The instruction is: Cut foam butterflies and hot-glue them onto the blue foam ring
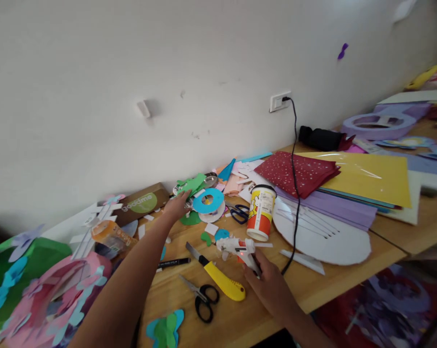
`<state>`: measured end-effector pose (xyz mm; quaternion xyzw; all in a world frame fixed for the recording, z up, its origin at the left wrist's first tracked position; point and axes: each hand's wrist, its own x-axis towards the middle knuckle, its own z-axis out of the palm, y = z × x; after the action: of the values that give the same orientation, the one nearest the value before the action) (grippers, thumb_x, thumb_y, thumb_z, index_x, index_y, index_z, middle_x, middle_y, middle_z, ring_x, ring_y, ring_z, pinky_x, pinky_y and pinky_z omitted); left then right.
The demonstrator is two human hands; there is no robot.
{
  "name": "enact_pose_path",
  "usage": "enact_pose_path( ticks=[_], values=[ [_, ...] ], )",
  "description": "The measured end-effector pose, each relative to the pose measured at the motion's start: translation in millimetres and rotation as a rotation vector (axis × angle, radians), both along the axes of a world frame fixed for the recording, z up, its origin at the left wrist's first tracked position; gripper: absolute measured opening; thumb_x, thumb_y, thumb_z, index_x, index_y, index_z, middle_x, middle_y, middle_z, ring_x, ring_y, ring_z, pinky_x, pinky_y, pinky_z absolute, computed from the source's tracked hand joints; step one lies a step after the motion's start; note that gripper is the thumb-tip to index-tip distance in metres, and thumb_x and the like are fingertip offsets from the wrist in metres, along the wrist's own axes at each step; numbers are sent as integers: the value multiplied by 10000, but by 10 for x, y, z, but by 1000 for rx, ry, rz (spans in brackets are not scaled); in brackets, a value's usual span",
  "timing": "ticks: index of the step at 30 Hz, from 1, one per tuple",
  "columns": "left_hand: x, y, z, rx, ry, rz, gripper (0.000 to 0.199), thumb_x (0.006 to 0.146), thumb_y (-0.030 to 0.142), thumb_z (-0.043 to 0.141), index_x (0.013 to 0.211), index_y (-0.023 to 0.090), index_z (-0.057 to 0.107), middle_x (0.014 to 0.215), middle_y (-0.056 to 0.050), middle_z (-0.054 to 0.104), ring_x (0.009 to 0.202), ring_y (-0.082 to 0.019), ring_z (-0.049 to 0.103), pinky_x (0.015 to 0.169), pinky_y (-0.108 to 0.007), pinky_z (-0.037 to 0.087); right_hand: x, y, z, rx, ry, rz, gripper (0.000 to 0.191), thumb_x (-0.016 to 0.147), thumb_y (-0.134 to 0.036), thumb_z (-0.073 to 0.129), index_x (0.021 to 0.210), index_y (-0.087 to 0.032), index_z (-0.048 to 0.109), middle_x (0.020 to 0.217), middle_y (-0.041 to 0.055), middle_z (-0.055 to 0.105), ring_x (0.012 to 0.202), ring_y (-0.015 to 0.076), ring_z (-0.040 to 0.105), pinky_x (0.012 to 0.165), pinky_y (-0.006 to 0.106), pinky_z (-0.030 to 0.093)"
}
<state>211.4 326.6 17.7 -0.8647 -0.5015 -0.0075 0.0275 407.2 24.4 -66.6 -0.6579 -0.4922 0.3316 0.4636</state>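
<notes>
My left hand (177,205) reaches to the craft pile by the wall, its fingers closed at the edge of a green paper cutout (192,184). A blue paper ring (208,201) lies just right of it. My right hand (269,286) is wrapped around the handle of a white hot glue gun (238,247), which points left and shows a small red light. Below its nozzle rests a yellow utility knife (223,281) with the blade out. Black-handled scissors (204,300) and a black marker (174,263) are nearby on the wooden table (236,323).
A paper cup (261,212) stands behind the glue gun. A black cord (295,179) hangs from the wall outlet (280,102). Dark-handled scissors (239,213), a goodme box (142,204), an orange-wrapped pack (111,236), yellow sheets (370,176) and a pink paper ring (59,278) surround the work area.
</notes>
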Motion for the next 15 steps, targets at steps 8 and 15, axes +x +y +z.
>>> enact_pose_path(
  ticks=[8,15],
  values=[
    [-41,-77,291,116,-41,152,318,937,257,457,1187,288,652,1155,-116,710,1072,-301,658,881,-404,491,4,7,-45,11,13,13,346,901,-382,492,1201,-217,547,890,27,666,787,211,606,704,296,423],
    [-270,2,658,171,-266,348,283,948,235,444,1101,161,671,967,-121,741,918,-242,694,795,-348,521,2,5,-60,18,2,4,327,896,-372,495,1168,-211,577,842,20,663,746,207,596,679,293,425]
  ],
)
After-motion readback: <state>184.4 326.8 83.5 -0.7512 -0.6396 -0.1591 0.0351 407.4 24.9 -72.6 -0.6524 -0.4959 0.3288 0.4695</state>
